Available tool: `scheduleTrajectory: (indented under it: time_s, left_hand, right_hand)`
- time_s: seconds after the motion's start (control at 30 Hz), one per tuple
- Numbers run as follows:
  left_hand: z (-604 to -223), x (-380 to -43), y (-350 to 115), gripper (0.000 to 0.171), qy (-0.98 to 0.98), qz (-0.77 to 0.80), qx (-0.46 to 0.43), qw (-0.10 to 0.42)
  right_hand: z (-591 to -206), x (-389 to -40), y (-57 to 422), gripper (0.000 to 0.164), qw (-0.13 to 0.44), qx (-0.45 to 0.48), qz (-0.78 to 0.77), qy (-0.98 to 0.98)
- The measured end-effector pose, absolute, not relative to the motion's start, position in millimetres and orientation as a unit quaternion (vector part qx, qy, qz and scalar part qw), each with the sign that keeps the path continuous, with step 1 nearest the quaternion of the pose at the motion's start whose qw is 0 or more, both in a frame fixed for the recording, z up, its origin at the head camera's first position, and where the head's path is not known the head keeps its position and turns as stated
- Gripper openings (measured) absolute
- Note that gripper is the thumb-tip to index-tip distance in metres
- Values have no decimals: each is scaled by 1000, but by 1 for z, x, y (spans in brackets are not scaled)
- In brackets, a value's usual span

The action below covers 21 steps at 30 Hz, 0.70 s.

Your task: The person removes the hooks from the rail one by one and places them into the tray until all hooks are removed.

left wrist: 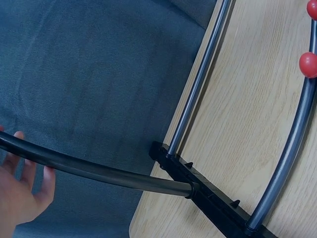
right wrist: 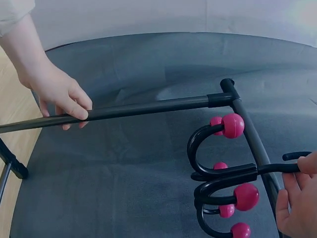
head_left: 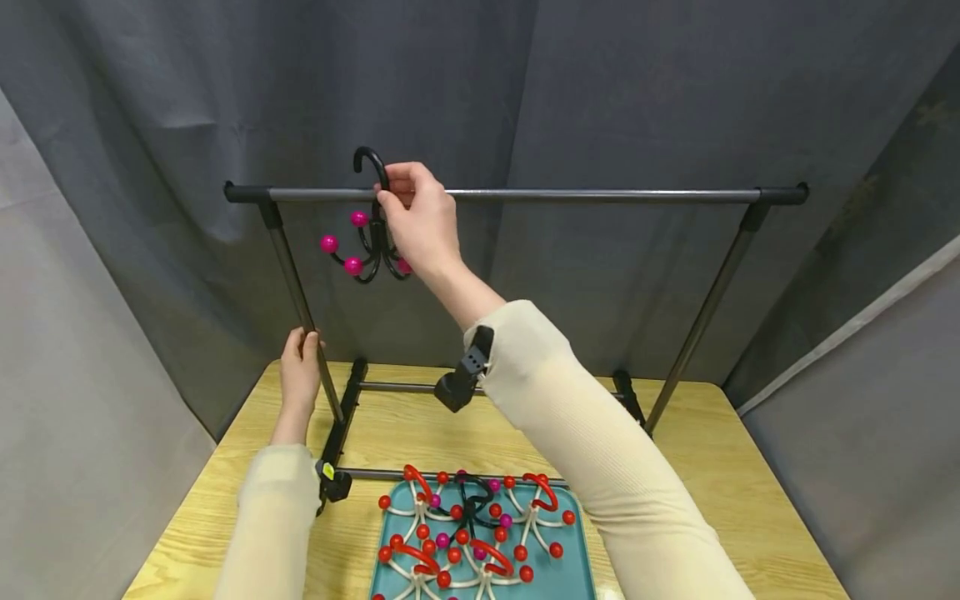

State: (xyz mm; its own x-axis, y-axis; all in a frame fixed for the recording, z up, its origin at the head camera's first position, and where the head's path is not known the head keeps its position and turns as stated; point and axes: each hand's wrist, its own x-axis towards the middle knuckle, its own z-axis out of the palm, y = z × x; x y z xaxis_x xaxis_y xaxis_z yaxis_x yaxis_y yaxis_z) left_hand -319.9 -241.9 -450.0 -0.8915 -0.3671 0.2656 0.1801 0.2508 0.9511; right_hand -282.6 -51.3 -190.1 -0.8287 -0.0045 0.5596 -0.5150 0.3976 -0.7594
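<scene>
Up at the top rail of a dark metal rack, my right hand pinches the stem of a black hook hanger. Its curved arms end in pink balls. The hanger's hook stands above the rail, near the left end, its tip pointing down; the stem crosses in front of the rail. Lower down, my left hand holds the rack's left post, fingers and thumb around it in the right wrist view. The left wrist view shows this post running into the black foot.
A teal tray at the table's front carries several white hangers with red hooks and balls, plus a black one with pink balls. The rack's right post stands on the wooden table. Grey curtains hang behind.
</scene>
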Motion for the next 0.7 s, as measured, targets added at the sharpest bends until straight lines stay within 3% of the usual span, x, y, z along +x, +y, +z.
scheduleTrajectory:
  time_s: [0.7]
  left_hand:
    - [-451, -317, -247, 37, -758, -608, 69, 224]
  right_hand:
    - [-231, -230, 1, 19, 219, 244, 539, -776]
